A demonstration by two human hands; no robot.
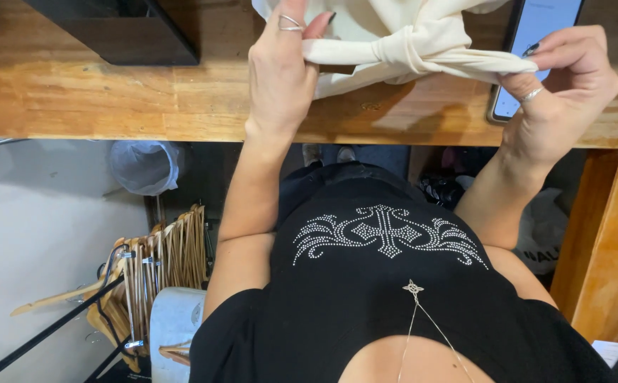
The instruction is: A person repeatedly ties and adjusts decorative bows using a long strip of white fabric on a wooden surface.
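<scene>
A cream cloth garment (394,32) lies on the wooden table (110,99), with two of its ends tied into a knot (405,50) between my hands. My left hand (281,71), with rings on one finger, pinches the cloth end at the knot's left. My right hand (564,85), also ringed, grips the other end at the knot's right. The cloth is stretched taut between both hands, just above the tabletop.
A smartphone (536,28) with a lit screen lies on the table under my right hand. A dark box (118,28) sits at the far left. Below the table edge are wooden hangers on a rack (160,269), a bin lined with clear plastic (144,164) and a white roll (174,319).
</scene>
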